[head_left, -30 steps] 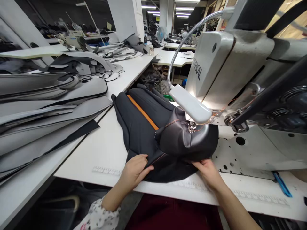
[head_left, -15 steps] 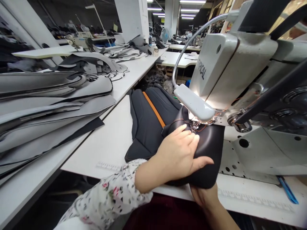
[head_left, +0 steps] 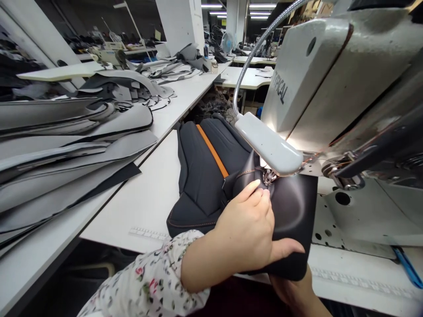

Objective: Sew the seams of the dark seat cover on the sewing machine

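A black padded seat cover (head_left: 198, 180) with an orange stripe lies on the sewing table. Its smooth black flap (head_left: 291, 207) passes under the presser foot (head_left: 269, 177) of a sewing machine, and orange stitching runs along a seam beside the foot. My left hand (head_left: 246, 233) rests on top of the cover, fingertips close in front of the foot, thumb stretched out to the right. Below the near edge of the flap, my right hand (head_left: 292, 284) holds the cover from underneath; its fingers are mostly hidden by the material.
The sewing machine head (head_left: 317, 83) and a white lamp (head_left: 269, 143) on a flexible metal neck stand over the work. Grey fabric panels (head_left: 72, 167) are stacked on the left table. A blue tool (head_left: 408, 266) lies at the right. Ruler markings (head_left: 148, 232) run along the front edge.
The view has come closer to the machine. Both hands and the near edge of the flap appear slightly lower and farther right, with the left hand still on the cover.
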### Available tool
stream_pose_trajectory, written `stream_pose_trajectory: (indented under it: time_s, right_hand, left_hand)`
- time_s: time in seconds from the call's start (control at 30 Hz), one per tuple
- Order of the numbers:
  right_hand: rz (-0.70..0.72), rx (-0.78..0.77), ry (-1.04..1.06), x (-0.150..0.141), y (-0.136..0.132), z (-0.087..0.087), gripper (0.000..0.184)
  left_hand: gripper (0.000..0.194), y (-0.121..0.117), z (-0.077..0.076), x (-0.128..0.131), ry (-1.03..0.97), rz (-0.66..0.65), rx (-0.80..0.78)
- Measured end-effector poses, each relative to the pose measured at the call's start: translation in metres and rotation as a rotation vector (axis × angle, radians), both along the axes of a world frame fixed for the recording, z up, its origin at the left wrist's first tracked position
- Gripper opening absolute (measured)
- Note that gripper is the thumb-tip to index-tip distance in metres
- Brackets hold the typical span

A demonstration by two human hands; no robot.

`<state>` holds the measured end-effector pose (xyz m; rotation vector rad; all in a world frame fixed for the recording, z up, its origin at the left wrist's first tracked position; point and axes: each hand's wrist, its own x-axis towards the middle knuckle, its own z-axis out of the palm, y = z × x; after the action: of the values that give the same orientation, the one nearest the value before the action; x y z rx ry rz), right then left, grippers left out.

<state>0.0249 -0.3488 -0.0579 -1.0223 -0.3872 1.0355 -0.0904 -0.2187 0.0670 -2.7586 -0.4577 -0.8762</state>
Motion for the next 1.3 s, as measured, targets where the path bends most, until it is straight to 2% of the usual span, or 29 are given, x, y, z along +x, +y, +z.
stream_pose_trajectory:
  time_s: [0.2, 0.37, 0.53, 0.67, 0.87, 1.0, 1.17, 1.3]
  right_hand:
    - [-0.089, -0.037, 0.022, -0.009, 0.001, 0.002, 0.06]
    - [-0.023, -0.106, 0.09, -0.006, 0.011, 0.024, 0.069]
    - [-0.05, -0.163, 0.088, -0.001, 0.019, 0.044, 0.071]
    - [-0.112, -0.206, -0.003, 0.003, 0.021, 0.047, 0.073]
    - [-0.156, -0.227, -0.005, 0.013, 0.028, 0.05, 0.056]
    - [-0.156, -0.21, -0.01, 0.017, 0.035, 0.056, 0.062]
    - [-0.09, -0.151, 0.041, 0.022, 0.041, 0.064, 0.062]
    - [-0.108, -0.148, 0.083, 0.028, 0.046, 0.066, 0.065]
  left_hand:
    - [0.087, 0.0, -0.003, 0.001, -0.003, -0.004, 0.016]
    - [0.089, -0.001, -0.007, 0.002, -0.028, 0.014, 0.018]
    - [0.088, -0.009, -0.009, 0.0, -0.043, 0.009, 0.012]
    - [0.085, -0.014, -0.012, -0.001, -0.05, 0.021, 0.024]
    - [0.076, -0.014, -0.018, 0.003, -0.047, 0.052, 0.056]
    - [0.067, -0.013, -0.022, 0.004, -0.017, 0.072, 0.059]
    - [0.064, -0.012, -0.024, 0.0, 0.024, 0.074, 0.012]
    - [0.061, -0.011, -0.025, 0.0, 0.04, 0.076, -0.01]
